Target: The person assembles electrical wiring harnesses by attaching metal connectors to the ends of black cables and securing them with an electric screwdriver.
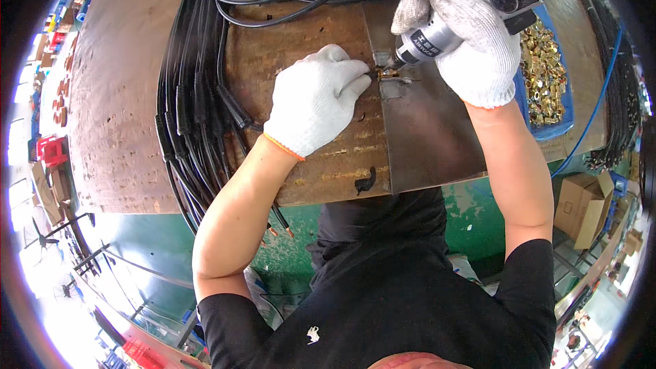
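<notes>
Left arm: the forearm rises from the lower edge, bent at the elbow, and crosses the near edge of the counter (123,96). The left hand (316,99), in a white knit glove, lies palm down on the worn brown surface. Its grip is drawn together, fingertips pinched on a small brass fitting (388,76) at the edge of a grey metal plate (427,137). How much of the fitting sits inside the fingers cannot be told.

Right arm: the forearm runs up the right side and ends above the plate. The right hand (471,44), also gloved in white, is wrapped fully round the grey barrel of a powered hand tool (454,17). The tool is tilted, its tip pointing down and left, meeting the brass fitting just beside the left fingertips.

Surroundings: a thick bundle of black cables (198,102) curves along the left and far side of the counter, several ends hanging over the near edge. A blue tray (557,126) with brass parts (543,75) stands right of the plate, just beyond the right hand.
</notes>
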